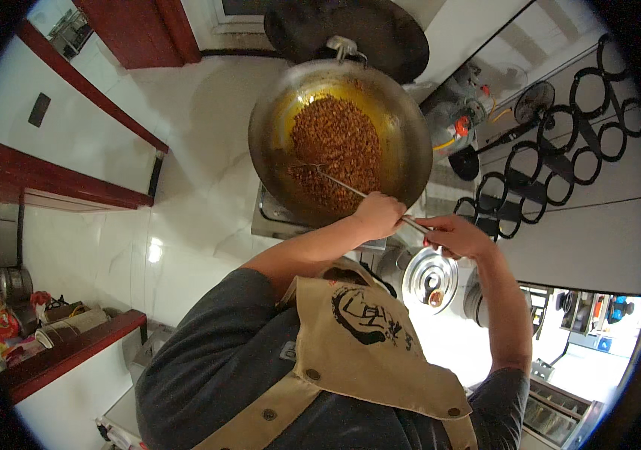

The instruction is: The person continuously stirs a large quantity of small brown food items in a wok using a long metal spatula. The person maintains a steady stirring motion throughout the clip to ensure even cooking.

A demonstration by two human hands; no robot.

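A large metal wok (410,169) holds a heap of reddish-brown chopped food (337,140) in yellow oil. A long-handled metal utensil (343,184) slants into the wok, its head partly sunk in the food at the heap's lower left. My left hand (379,215) is closed around the middle of its handle, beside the wok's near rim. Farther back on the handle, to the right and outside the wok, my right hand (455,235) grips it near the end. The exact shape of the utensil's head cannot be told.
The wok stands over a metal stove (281,216). A dark round pan or lid (348,22) is behind it. A round metal lid (430,270) lies below my right hand. At the right are a black ring rack (523,163), a black ladle (464,163) and a gas hose (444,145).
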